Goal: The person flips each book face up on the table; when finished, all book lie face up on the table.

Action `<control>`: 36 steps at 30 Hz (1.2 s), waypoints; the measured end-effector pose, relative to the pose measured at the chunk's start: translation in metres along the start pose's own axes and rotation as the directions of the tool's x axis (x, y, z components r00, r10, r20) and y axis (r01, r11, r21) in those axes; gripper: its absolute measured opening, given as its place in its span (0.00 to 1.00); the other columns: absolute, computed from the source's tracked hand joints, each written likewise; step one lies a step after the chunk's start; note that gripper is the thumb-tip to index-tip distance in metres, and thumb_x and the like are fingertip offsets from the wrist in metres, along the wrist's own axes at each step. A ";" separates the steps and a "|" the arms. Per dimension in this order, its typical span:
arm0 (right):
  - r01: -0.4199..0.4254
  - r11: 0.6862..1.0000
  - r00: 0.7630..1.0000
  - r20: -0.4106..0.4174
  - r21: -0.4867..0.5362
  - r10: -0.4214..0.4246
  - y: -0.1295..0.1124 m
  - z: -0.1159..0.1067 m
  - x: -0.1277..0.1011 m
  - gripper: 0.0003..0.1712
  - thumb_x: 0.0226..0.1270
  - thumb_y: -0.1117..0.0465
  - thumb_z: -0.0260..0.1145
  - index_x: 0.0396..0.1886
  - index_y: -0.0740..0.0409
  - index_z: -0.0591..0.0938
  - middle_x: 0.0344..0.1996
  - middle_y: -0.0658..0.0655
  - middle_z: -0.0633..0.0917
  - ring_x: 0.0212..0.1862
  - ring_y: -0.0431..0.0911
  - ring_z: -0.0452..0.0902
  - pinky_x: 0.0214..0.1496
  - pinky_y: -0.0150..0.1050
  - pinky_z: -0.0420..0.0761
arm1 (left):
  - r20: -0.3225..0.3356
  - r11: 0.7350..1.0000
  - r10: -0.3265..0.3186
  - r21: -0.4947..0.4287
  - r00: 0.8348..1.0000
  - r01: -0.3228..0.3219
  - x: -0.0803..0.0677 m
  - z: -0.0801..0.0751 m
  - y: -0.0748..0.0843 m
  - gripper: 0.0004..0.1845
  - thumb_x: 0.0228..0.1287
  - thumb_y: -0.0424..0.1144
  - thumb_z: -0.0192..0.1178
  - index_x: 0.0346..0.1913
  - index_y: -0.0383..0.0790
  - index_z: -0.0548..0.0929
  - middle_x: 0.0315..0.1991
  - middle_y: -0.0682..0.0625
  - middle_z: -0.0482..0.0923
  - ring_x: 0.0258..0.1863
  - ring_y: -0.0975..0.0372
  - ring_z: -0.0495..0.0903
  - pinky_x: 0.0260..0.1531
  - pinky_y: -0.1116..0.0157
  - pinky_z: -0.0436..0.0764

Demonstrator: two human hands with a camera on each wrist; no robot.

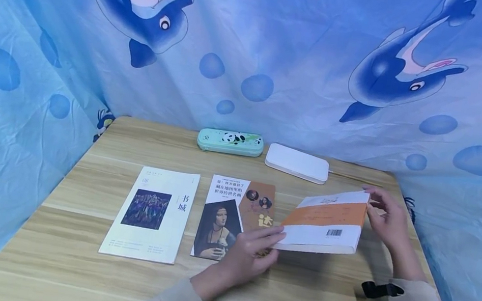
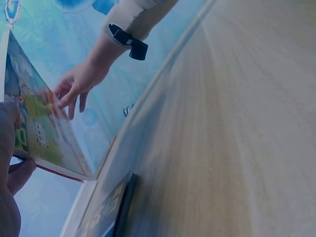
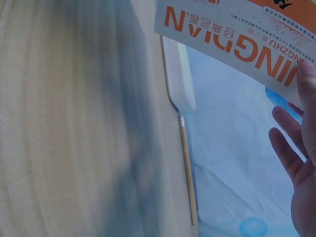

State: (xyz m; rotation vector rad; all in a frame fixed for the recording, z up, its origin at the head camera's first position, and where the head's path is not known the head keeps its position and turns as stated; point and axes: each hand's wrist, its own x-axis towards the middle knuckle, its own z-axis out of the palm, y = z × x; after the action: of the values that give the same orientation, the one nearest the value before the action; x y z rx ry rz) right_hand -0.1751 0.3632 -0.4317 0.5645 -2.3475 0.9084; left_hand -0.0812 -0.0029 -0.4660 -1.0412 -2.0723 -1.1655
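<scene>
**Now holding the orange-and-white book clear of the tabletop**

Right now I have the orange-and-white book (image 1: 325,224) lifted off the wooden tabletop (image 1: 68,260), toward its right edge, back cover up with the barcode showing. My left hand (image 1: 249,259) pinches its near-left corner, thumb on top and fingers curled beneath. My right hand (image 1: 386,217) meets its far-right edge with fingers mostly straight; from the right wrist view I see the thumb against the cover and the other fingers spread loose, so it steadies rather than clasps.

As I judge it, doing this well means keeping the pinch firm at the left corner, since that hand carries most of the weight, and letting the right fingers guide the free edge so the cover does not flop or bend. The book tilts slightly, and I would keep it level and clear of the art book (image 1: 233,219) lying just beside my left hand, whose right edge my hand partly overlaps. Further left lies a magazine (image 1: 151,212). Along the far edge sit a panda pencil case (image 1: 230,142) and a white case (image 1: 297,163), with a thin wooden stick (image 3: 187,168) by the far-right corner, all well away from my grip.
</scene>
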 end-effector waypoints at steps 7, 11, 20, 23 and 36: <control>-0.011 0.999 0.999 -0.040 0.030 0.012 -0.011 -0.005 0.005 0.21 0.55 0.83 0.71 0.49 0.72 0.82 0.45 0.70 0.86 0.50 0.19 0.75 0.49 0.16 0.76 | -0.008 0.997 -0.076 -0.024 0.997 0.076 0.001 -0.004 0.001 0.23 0.64 0.29 0.66 0.63 0.31 0.80 0.61 0.40 0.80 0.58 0.52 0.82 0.59 0.64 0.79; -0.014 0.998 0.998 -0.062 0.056 0.017 -0.012 -0.006 0.008 0.21 0.51 0.86 0.71 0.46 0.75 0.82 0.42 0.71 0.86 0.48 0.20 0.77 0.49 0.16 0.77 | -0.025 0.997 -0.076 -0.028 0.997 0.076 0.003 -0.006 0.001 0.24 0.62 0.27 0.67 0.62 0.31 0.80 0.60 0.40 0.81 0.57 0.50 0.83 0.59 0.63 0.79; -0.047 0.997 0.995 -0.087 0.060 0.052 -0.017 -0.007 0.008 0.20 0.49 0.86 0.72 0.43 0.75 0.82 0.39 0.39 0.84 0.41 0.20 0.78 0.45 0.15 0.77 | -0.085 0.989 -0.141 -0.058 0.986 0.136 0.003 -0.006 -0.002 0.21 0.65 0.29 0.65 0.61 0.31 0.81 0.51 0.39 0.86 0.49 0.54 0.87 0.49 0.65 0.85; -0.067 0.996 0.995 -0.075 0.051 0.071 -0.018 -0.008 0.007 0.21 0.50 0.84 0.73 0.45 0.73 0.82 0.37 0.38 0.83 0.39 0.19 0.78 0.42 0.14 0.77 | -0.084 0.984 -0.167 -0.071 0.982 0.161 0.003 -0.006 -0.002 0.20 0.67 0.31 0.64 0.61 0.32 0.81 0.48 0.40 0.87 0.43 0.55 0.88 0.42 0.68 0.87; -0.180 0.984 0.983 0.040 0.012 0.180 -0.021 -0.007 0.011 0.15 0.63 0.72 0.72 0.49 0.67 0.84 0.29 0.60 0.82 0.32 0.27 0.76 0.38 0.15 0.75 | -0.008 0.934 -0.338 -0.128 0.941 0.334 -0.004 -0.005 0.000 0.14 0.68 0.36 0.66 0.52 0.33 0.85 0.27 0.48 0.84 0.20 0.71 0.72 0.16 0.80 0.71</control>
State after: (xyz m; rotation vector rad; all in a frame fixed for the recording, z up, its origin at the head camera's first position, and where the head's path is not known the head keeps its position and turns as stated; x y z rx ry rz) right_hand -0.1690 0.3514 -0.4108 0.3834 -2.4590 1.0049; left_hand -0.0789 -0.0090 -0.4664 -0.7320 -2.2370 -1.4849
